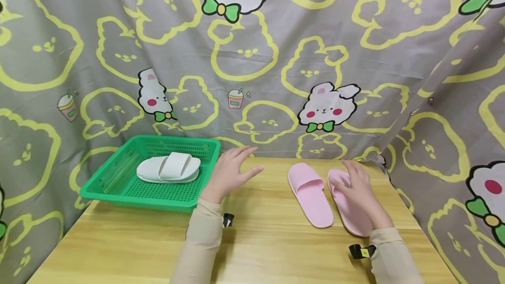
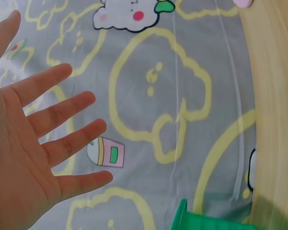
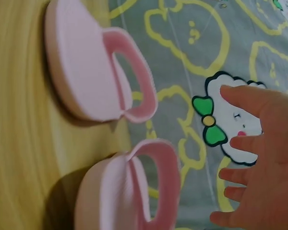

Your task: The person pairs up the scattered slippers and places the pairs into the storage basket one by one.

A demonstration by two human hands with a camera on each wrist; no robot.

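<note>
From where I stand, the green basket (image 1: pixel 136 204) is at the left, with a white slipper (image 1: pixel 173 169), perhaps a stacked pair, lying inside. Just beside its right rim hangs the left hand (image 1: pixel 233 172), fingers spread, holding nothing. Further right lie two pink slippers (image 1: pixel 315 203), side by side on the table, toes pointing away from the person. Over the right one hovers the right hand (image 1: pixel 360 194), fingers parted and clear of it, so the two hands are well apart. I'd call this the reaching step; a grip on that slipper would call for the right hand to dip and the fingers to close. The table (image 1: pixel 276 249) is pale, wood-grained; behind it and at both sides hangs a grey curtain (image 1: pixel 260 62) with yellow-outlined cartoon animals.
</note>
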